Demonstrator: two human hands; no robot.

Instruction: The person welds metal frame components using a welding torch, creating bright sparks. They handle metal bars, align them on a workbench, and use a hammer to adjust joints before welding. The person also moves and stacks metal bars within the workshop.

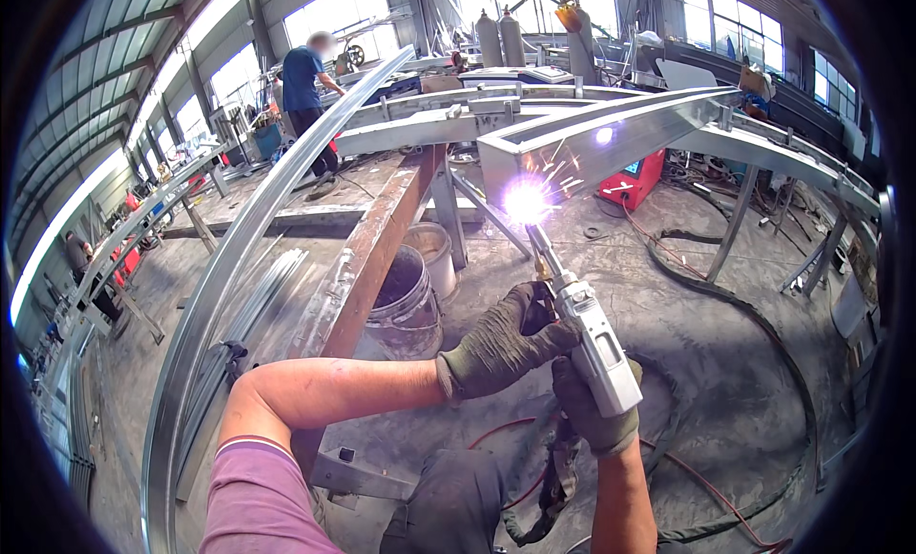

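At 4 o'clock, the gloved left hand (506, 344) and right hand (593, 406) are gripping a white torch (603, 354); toward 2 o'clock, its tip (540, 241) is sparking by a metal frame (625, 153).

We are aiming a white, boxy, handheld welding torch (593, 330), tilted up and away, its metal tip (536, 239) blazing violet-white and sparking, at the lower edge of a silver, tapering metal frame piece (654, 127) that is sitting raised.

Left hand (510, 339) and right hand (593, 406), gloved, grip white torch (601, 352), centre | bright arc (527, 203) at metal frame (649, 132), upper centre | red machine (637, 179), upper right | person in blue (303, 79), upper left
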